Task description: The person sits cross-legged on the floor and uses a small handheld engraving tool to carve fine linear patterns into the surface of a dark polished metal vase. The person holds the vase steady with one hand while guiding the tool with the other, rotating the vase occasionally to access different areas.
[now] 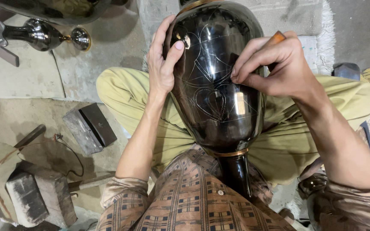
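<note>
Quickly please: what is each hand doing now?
Left hand: open, pressed on the vase.
Right hand: closed on a tool.

Glossy black metal on the big vase (219, 85), mirror-smooth, with fine scratched lines showing bright and a thin brass-coloured band near its neck. Beside it, another polished dark metal piece (43, 34) gleams. The trousers (120, 92) look like matt cloth; the floor block (88, 127) is dull, rough metal.
</note>
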